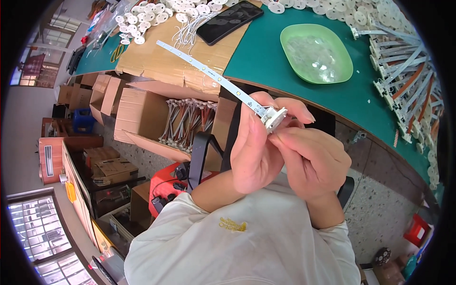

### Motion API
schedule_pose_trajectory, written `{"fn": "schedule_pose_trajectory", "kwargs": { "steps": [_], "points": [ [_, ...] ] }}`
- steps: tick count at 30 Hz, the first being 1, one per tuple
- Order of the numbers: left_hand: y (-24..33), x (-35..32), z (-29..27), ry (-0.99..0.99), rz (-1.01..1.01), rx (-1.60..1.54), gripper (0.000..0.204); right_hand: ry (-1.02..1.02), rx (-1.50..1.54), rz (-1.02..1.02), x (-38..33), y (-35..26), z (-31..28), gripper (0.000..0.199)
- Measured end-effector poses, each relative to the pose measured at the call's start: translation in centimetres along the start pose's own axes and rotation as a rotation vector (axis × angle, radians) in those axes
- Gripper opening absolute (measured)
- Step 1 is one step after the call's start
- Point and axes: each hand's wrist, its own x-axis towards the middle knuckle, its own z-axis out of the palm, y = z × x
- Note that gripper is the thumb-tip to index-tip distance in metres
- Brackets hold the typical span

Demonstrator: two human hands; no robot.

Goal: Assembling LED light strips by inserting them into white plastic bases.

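In front of my chest, my left hand (254, 156) is closed around the lower end of an LED light strip (209, 71), a narrow white bar with small yellowish LEDs along it. The strip points up and to the left, and its lower end meets a white round plastic base (274, 118) between my left fingers. My right hand (313, 161) is closed in a pinch right at the near edge of that base. Whatever small part lies between the right fingertips is hidden.
A green bowl (349, 66) of small clear pieces sits on the green tabletop (256, 57). A black phone (230, 21) and white wires (187, 35) lie on cardboard. White round bases line the back; finished strips (403, 76) pile at right. An open carton (137, 111) holds more strips.
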Motion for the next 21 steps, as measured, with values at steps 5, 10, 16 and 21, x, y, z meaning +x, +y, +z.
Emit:
{"fn": "schedule_pose_trajectory", "kwargs": {
  "steps": [5,10,16,21],
  "points": [
    [-0.2,-0.9,0.7,0.003,-0.086,-0.035,0.04,0.042,0.007,-0.008,-0.4,-1.0,-0.4,0.014],
    [-0.4,-1.5,2.3,0.02,-0.108,-0.012,0.04,0.099,-0.043,-0.017,-1.1,-1.7,-1.0,0.014],
    [-1.0,-1.5,1.9,-0.016,-0.012,0.07,0.04,0.037,-0.154,-0.067,-0.8,-2.3,-1.4,0.011],
    [-0.4,-1.8,2.7,-0.018,-0.112,0.053,0.033,0.02,-0.023,-0.04,-1.2,-1.9,-2.4,0.009]
  ]
}}
